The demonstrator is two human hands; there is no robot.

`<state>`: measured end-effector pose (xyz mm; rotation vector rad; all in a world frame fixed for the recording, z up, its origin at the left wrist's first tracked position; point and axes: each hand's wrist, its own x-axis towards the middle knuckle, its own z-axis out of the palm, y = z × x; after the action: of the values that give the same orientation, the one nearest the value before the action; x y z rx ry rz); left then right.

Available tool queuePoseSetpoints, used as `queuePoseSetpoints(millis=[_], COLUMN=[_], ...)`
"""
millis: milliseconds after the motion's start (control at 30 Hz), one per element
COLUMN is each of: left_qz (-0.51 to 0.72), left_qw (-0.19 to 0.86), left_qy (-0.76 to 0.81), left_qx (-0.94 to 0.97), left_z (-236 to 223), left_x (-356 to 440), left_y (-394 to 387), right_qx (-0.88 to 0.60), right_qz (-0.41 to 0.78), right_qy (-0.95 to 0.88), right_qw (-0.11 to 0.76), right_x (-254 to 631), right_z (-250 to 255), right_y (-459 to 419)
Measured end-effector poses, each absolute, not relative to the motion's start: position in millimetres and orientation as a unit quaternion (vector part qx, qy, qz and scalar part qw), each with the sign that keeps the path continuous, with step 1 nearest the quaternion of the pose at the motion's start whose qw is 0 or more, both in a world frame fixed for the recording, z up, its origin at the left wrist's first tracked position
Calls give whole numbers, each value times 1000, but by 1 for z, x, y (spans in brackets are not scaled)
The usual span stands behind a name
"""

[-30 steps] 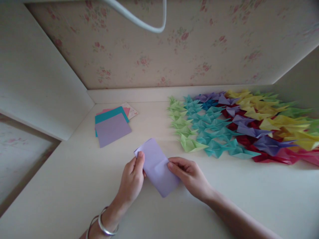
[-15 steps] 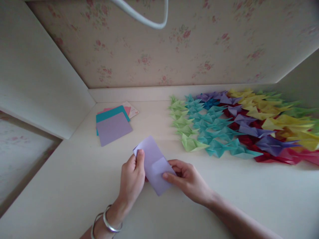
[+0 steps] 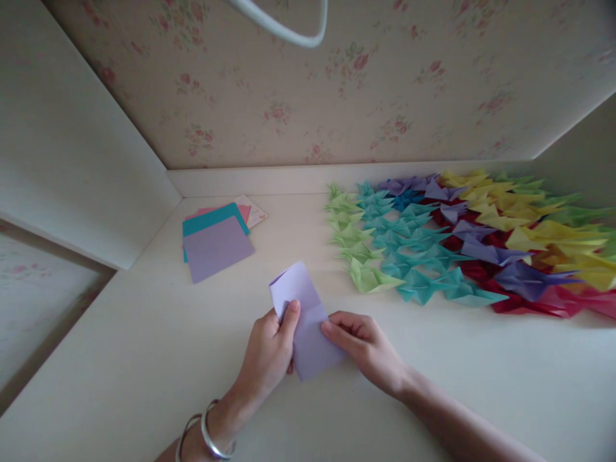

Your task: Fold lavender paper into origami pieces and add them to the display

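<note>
A folded lilac paper (image 3: 304, 321) lies on the cream desk (image 3: 144, 346) in front of me. My left hand (image 3: 270, 351), with silver bangles on its wrist, pinches the paper's left edge between thumb and fingers. On the paper's right edge, my right hand (image 3: 366, 346) presses with its fingers and grips it. The paper's far end stands up a little off the desk. Its near end is flat under my fingers.
A small stack of flat sheets (image 3: 216, 239), lilac on teal on pink, lies at the back left. Rows of folded paper shapes (image 3: 462, 244) in green, teal, purple, red and yellow cover the back right. A flowered wall (image 3: 312, 90) closes the back, and a white cable (image 3: 289, 29) hangs overhead.
My left hand has slid right along the paper's edge. The paper has been folded shorter and turned more upright between my hands. My right hand stayed on its right edge.
</note>
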<state>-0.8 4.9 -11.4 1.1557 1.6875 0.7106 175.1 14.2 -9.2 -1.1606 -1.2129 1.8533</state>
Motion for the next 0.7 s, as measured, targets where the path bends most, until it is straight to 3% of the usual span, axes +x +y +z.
queuePoseSetpoints(millis=[433, 700], left_qz=[193, 197], left_qw=[629, 604], left_qy=[496, 525], left_qx=[566, 567], left_z=[-3, -4], left_x=[0, -2], left_y=[0, -1], right_qx=[-501, -535], right_qz=[671, 622], right_qy=[-405, -342], right_qw=[368, 457], right_x=[180, 189], right_z=[-6, -14], right_y=[20, 29])
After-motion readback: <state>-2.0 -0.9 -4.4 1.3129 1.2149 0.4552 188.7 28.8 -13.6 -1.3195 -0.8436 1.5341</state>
